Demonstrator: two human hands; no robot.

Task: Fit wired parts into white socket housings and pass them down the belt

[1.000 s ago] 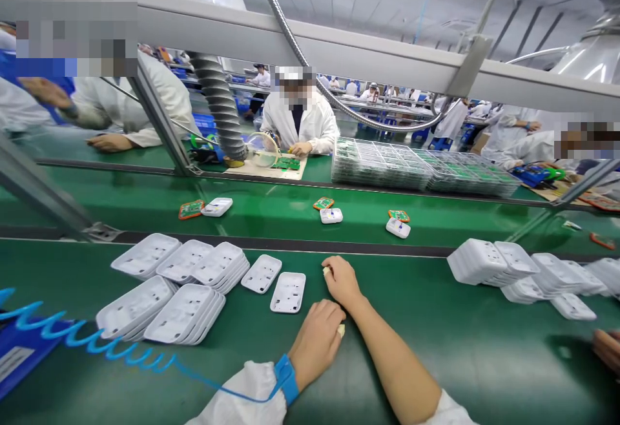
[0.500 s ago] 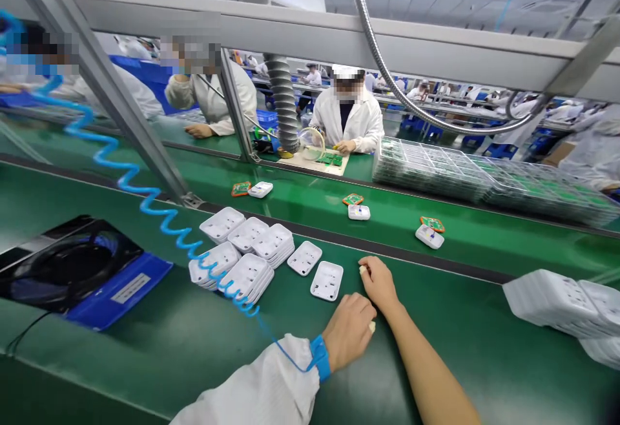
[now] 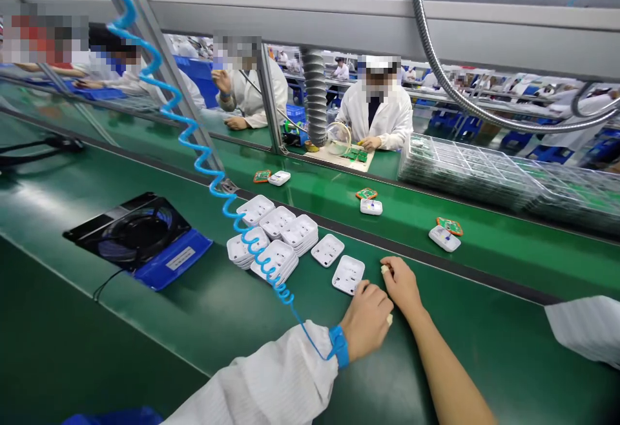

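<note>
White covers (image 3: 300, 230) are lying stacked and loose on our green surface (image 3: 504, 321). We are resting our left hand (image 3: 367, 319) at the nearer loose cover's (image 3: 348, 274) corner, our right hand (image 3: 403, 288) nearby, not telling whether either grip is apart or together.

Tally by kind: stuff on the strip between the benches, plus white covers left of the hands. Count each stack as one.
Orange-edged circuit boards: 3
Small white housings on the strip: 3
Single white covers: 2
Stacks of white covers: 5
Total: 13
</note>
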